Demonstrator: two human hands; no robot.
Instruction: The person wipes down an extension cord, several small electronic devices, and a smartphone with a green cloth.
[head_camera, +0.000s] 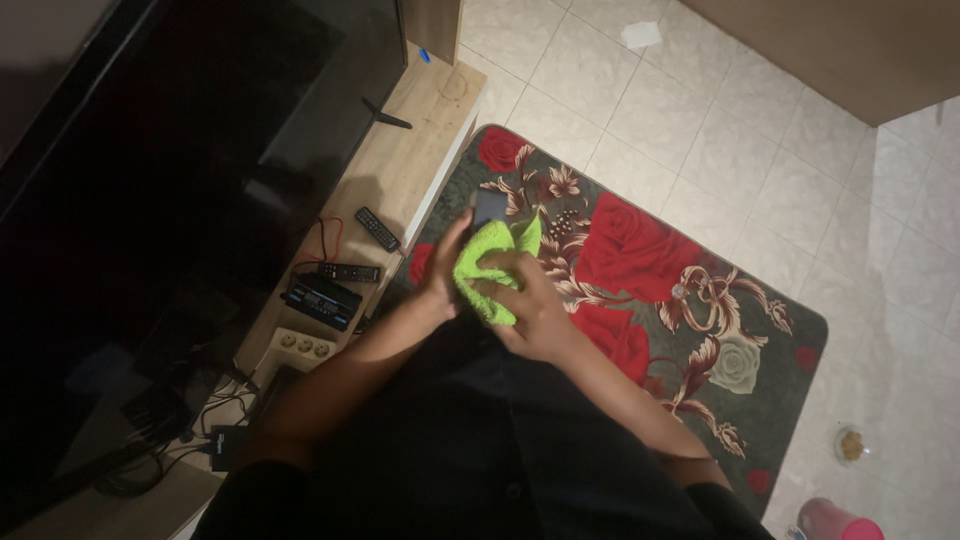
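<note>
A view from above shows a person standing on a flowered rug (700, 300), both hands raised in front of the chest and working a bright green cloth (488, 268) over a small dark flat object (489, 207). It looks like a phone or small remote, though most of it is hidden, so its kind cannot be told for sure.

The wiping appears to be under way rather than finished: the cloth is bunched against the object and covers nearly all of it, with only the dark upper end poking out above the folds. Whether any part is already clean cannot be judged from here.

The left hand (445, 275) is curled around the object from the side, fingers closed on it and partly buried under the cloth, thumb reaching up along its edge. The right hand (530, 305) is closed over the cloth, fingers pressed down on the green folds and pinching them against the object. The two hands touch through the cloth and sit close together.

To the left stands a low wooden cabinet (415, 150) bearing a large dark television (150, 180). On the cabinet lie two black remote controls (378, 229), a small black box (321, 299) and a white power strip (300, 345), all well apart from the hands. Pale floor tiles (700, 100) surround the rug.
</note>
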